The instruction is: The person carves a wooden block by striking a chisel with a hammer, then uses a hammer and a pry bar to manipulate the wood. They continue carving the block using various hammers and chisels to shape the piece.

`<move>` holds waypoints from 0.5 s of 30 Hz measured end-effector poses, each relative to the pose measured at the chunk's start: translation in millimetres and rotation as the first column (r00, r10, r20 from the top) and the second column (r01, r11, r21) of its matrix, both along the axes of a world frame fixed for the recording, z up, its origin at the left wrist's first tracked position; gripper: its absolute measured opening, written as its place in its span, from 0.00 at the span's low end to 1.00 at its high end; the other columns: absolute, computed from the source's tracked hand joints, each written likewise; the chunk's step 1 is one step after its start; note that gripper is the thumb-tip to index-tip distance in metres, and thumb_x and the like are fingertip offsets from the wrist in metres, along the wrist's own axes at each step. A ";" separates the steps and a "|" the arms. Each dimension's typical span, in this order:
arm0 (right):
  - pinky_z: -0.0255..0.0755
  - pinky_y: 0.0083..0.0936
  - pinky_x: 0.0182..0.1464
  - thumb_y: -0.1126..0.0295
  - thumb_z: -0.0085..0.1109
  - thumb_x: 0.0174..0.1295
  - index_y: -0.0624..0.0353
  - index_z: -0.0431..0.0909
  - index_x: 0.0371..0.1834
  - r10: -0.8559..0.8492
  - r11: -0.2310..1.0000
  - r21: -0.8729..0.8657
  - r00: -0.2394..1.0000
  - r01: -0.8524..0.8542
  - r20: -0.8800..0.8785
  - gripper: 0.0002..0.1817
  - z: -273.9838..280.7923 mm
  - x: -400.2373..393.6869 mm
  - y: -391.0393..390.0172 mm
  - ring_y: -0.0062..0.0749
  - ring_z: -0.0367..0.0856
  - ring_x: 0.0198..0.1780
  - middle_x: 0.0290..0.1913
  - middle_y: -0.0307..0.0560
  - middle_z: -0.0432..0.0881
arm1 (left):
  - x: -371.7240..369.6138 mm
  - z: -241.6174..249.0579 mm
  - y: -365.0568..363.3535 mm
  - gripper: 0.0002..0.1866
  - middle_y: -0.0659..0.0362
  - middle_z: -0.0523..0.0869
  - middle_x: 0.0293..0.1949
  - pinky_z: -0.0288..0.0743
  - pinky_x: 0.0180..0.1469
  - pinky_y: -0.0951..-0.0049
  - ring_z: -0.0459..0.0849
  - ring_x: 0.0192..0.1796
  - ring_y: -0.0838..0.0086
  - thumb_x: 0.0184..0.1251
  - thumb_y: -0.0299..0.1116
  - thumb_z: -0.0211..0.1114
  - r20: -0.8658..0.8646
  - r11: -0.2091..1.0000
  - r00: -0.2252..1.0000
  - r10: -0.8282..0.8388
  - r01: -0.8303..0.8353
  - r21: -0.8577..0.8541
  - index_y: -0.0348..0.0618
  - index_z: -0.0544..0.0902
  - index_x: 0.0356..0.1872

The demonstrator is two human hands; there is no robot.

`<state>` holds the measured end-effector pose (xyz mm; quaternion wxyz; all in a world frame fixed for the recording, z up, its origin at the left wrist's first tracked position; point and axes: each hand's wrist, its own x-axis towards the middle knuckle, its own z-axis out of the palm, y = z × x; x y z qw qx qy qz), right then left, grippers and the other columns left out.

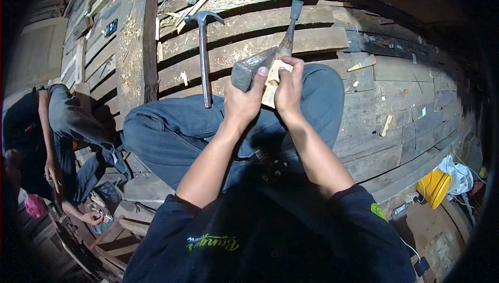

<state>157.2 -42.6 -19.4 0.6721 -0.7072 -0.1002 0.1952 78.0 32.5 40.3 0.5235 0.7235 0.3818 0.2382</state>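
My left hand [243,101] is closed around a dark wedge-shaped metal head [243,75], like that of an axe, with its thumb against a short piece of pale wood [272,86]. My right hand [288,90] grips that wood, thumb on its face and index finger bent over its top. The wood has a small notch. Just beyond the fingers, a chisel [289,30] points away, its flat blade at the far end. Whether its handle is also gripped is hidden. A claw hammer [204,54] lies to the left, its handle end near my left knee.
Slatted boards [249,28] with gaps and wood shavings lie ahead. A thick beam [136,43] stands left, with a phone-like object [110,27] beyond. Another person [67,121] sits at the left. A yellow container [434,188] and white plastic bag [457,176] are at the right.
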 end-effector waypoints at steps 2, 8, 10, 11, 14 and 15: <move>0.64 0.34 0.59 0.75 0.41 0.63 0.64 0.66 0.51 0.006 0.999 0.035 0.996 -0.009 0.085 0.13 -1.1 -1.9 0.8 0.43 0.72 0.53 0.49 0.55 0.72 | -6.0 7.6 -2.5 0.25 0.53 0.87 0.36 0.76 0.45 0.68 0.84 0.41 0.71 0.65 0.50 0.65 0.035 0.997 0.999 0.000 0.003 -0.073 0.34 0.82 0.46; 0.66 0.33 0.56 0.76 0.41 0.63 0.65 0.66 0.50 -0.004 0.997 0.076 1.000 0.002 0.019 0.13 -1.9 -3.8 0.2 0.39 0.73 0.49 0.46 0.55 0.74 | -3.3 -6.7 -9.5 0.24 0.52 0.86 0.40 0.76 0.47 0.69 0.83 0.43 0.71 0.66 0.49 0.65 0.042 0.996 0.995 0.085 -0.084 -0.036 0.34 0.81 0.47; 0.66 0.34 0.57 0.75 0.41 0.63 0.65 0.66 0.50 -0.033 0.997 0.074 0.999 0.034 -0.016 0.13 3.1 -1.7 1.9 0.41 0.74 0.50 0.47 0.56 0.73 | 5.6 1.5 -5.0 0.24 0.50 0.86 0.38 0.76 0.47 0.68 0.84 0.44 0.73 0.66 0.50 0.65 -0.043 1.000 0.999 0.028 -0.028 0.000 0.36 0.82 0.46; 0.65 0.35 0.57 0.74 0.41 0.63 0.64 0.66 0.50 -0.024 0.999 0.033 0.999 0.023 0.028 0.13 0.1 -1.4 2.4 0.42 0.74 0.50 0.47 0.57 0.73 | 6.5 6.0 -2.1 0.24 0.50 0.86 0.38 0.76 0.47 0.68 0.84 0.44 0.73 0.66 0.50 0.65 -0.029 1.000 0.999 0.025 -0.025 0.005 0.36 0.82 0.46; 0.65 0.35 0.58 0.73 0.41 0.65 0.64 0.66 0.50 0.030 0.999 0.039 0.992 -0.035 0.124 0.12 4.1 -4.0 1.3 0.45 0.73 0.51 0.48 0.57 0.73 | -4.1 10.1 -2.0 0.26 0.54 0.84 0.42 0.73 0.52 0.69 0.80 0.46 0.71 0.70 0.50 0.60 0.039 1.000 0.999 -0.018 0.019 -0.023 0.33 0.78 0.51; 0.65 0.35 0.58 0.73 0.41 0.65 0.64 0.66 0.50 0.025 0.999 0.033 0.994 -0.029 0.110 0.12 3.1 -4.2 1.5 0.45 0.73 0.51 0.48 0.57 0.73 | -4.1 22.2 -6.3 0.26 0.55 0.84 0.41 0.74 0.50 0.70 0.80 0.44 0.72 0.70 0.51 0.59 0.076 0.999 0.997 0.025 -0.027 0.020 0.33 0.79 0.50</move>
